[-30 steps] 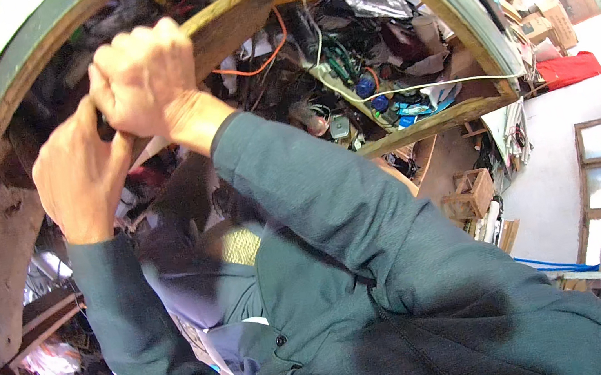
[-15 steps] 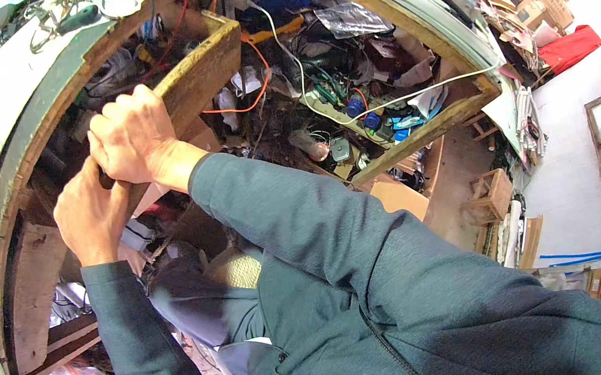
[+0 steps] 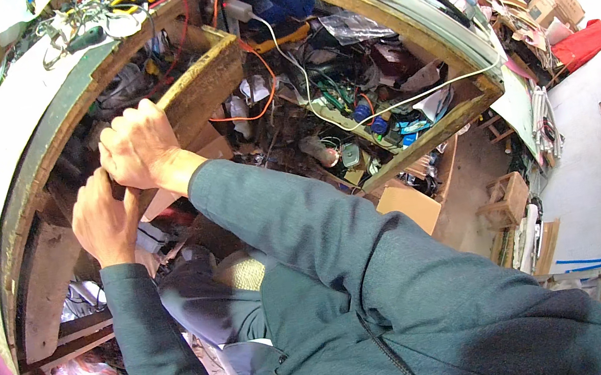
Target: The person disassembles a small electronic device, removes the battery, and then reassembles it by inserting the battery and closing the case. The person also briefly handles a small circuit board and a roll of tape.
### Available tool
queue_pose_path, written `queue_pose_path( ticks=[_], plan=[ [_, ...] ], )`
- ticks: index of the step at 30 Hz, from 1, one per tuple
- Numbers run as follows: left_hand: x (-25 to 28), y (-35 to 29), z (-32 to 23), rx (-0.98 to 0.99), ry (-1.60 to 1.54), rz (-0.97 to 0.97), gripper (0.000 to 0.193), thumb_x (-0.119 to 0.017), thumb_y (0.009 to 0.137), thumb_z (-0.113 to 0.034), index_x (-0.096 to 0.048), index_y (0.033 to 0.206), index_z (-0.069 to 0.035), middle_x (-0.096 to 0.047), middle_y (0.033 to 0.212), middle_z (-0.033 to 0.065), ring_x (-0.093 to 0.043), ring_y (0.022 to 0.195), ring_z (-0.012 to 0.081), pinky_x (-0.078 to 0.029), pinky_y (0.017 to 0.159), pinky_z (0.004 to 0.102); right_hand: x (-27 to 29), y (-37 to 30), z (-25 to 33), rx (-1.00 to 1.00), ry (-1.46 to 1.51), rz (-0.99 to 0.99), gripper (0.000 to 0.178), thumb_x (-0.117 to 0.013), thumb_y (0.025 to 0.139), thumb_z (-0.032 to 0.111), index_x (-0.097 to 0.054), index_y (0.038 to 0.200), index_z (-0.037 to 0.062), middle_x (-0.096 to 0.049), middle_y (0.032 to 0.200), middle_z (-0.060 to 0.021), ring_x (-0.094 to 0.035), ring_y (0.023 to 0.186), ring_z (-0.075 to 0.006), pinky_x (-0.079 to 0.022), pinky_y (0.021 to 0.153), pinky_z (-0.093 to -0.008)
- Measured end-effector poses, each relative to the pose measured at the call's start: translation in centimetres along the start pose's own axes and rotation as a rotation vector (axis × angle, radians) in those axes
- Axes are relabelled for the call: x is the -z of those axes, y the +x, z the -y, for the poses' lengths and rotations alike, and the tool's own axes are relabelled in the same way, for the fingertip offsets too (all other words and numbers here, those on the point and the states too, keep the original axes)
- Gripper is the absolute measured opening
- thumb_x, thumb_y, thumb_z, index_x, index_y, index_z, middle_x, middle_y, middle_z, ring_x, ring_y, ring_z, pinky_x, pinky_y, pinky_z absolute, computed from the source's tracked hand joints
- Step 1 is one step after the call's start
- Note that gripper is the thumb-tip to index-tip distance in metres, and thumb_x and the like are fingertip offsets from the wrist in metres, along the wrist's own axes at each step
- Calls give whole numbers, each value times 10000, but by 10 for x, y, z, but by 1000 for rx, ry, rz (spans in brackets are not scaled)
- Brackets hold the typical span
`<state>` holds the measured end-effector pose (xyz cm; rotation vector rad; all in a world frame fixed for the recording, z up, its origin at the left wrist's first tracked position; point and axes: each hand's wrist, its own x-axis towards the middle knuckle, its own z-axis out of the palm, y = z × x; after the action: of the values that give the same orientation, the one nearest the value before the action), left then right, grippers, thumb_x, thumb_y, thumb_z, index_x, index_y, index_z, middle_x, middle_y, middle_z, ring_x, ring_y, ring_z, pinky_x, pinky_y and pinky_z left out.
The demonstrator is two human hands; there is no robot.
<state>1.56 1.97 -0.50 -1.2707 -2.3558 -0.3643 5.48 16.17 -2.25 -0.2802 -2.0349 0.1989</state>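
My right hand (image 3: 139,147) is curled into a fist just under the edge of a worn wooden drawer box (image 3: 206,76). My left hand (image 3: 103,220) sits directly below and to the left of it, fingers bent, touching the right hand. The two hands close together on a small dark object (image 3: 116,188) that is almost wholly hidden between them. Both forearms wear grey-green sleeves (image 3: 282,222). Behind the hands is the dark opening under a thick wooden bench top (image 3: 31,145).
The shelf under the bench is packed with orange and white cables (image 3: 271,57), bottles and scrap. Tools and wires lie on the bench top (image 3: 89,16). Cardboard boxes (image 3: 407,205), a small wooden stool (image 3: 509,200) and a red bag (image 3: 579,45) stand to the right.
Both hands, still pressed together, sit lower and further left in the picture than a second ago as the view tilts up. Their grip looks unchanged.
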Motion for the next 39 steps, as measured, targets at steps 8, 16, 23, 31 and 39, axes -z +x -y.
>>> queue_pose_path(
  ticks=[8,16,23,31,39],
  plan=[
    [-10,-11,2,-40,50,-125,487,-784,782,-319,-645,1191,-94,-648,982,47,-623,918,238,-474,769,371,2,-1,1,-9,-24,58,230,-652,804,292,-651,646,125,-669,692,-102,-641,693,-302,-438,717,-465],
    [-4,-15,0,-70,27,-132,540,-753,819,-314,-602,1282,-78,-630,1013,73,-598,948,261,-457,812,394,4,0,3,-45,-86,194,258,-611,858,322,-719,710,140,-718,757,-104,-675,751,-291,-444,777,-463],
    [-8,-48,-4,-32,21,-178,757,-698,825,-220,-411,1518,-116,-499,1426,115,-456,1331,307,-270,1188,476,15,2,8,-53,-164,384,349,-519,934,331,-771,793,135,-748,828,-106,-686,850,-278,-402,853,-467],
    [2,-48,-5,-42,-17,-95,905,-727,814,-226,-277,1587,-89,-452,1494,139,-393,1394,315,-209,1226,467,21,3,10,-87,-163,464,401,-478,964,321,-799,845,111,-763,870,-115,-682,893,-287,-377,904,-474],
    [4,-48,-9,-45,-12,-59,922,-698,781,-204,-261,1581,-62,-393,1559,127,-340,1454,288,-108,1270,484,15,-2,3,41,-226,361,237,-572,877,263,-758,775,157,-739,808,-68,-664,804,-262,-392,801,-487]
  ],
)
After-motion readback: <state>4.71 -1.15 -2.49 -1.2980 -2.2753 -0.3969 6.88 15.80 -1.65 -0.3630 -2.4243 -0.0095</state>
